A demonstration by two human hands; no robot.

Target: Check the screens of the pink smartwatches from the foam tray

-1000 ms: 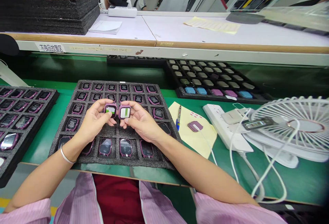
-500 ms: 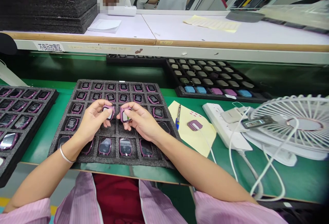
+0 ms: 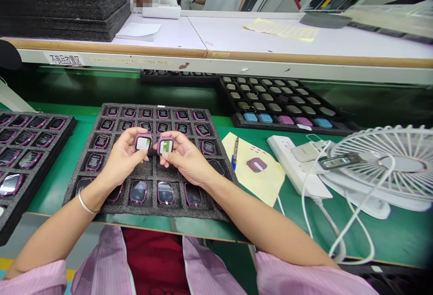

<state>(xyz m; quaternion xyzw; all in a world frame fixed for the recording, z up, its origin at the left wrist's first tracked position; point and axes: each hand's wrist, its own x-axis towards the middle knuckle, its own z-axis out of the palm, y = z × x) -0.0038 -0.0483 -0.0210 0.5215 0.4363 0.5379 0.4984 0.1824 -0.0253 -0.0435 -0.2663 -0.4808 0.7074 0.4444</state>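
My left hand [image 3: 130, 153] pinches a purple-framed smartwatch body [image 3: 143, 142] whose lit screen shows white and green. Beside it, my right hand [image 3: 179, 153] grips a second purple smartwatch body [image 3: 165, 145], also lit white and green, with the thumb at its lower edge. Both are held side by side, slightly apart, over a dark foam tray [image 3: 152, 209]. Rows of similar purple watch bodies lie in the tray's pockets; the far ones show white text, and a near one [image 3: 138, 192] has a dark screen. Pockets under my hands are partly hidden.
Another foam tray [image 3: 66, 135] of watches is at left. To the right are yellow paper [image 3: 267, 182], a pen [image 3: 234, 154], a purple charger piece [image 3: 256, 164], a power strip [image 3: 297, 164], cables and a white fan [image 3: 389, 164]. A shelf [image 3: 230, 62] crosses behind; people sit beyond.
Both watch bodies have been turned so their screens face me more squarely, and their white and green displays show more. My fingers have shifted around them; the trays stay put.
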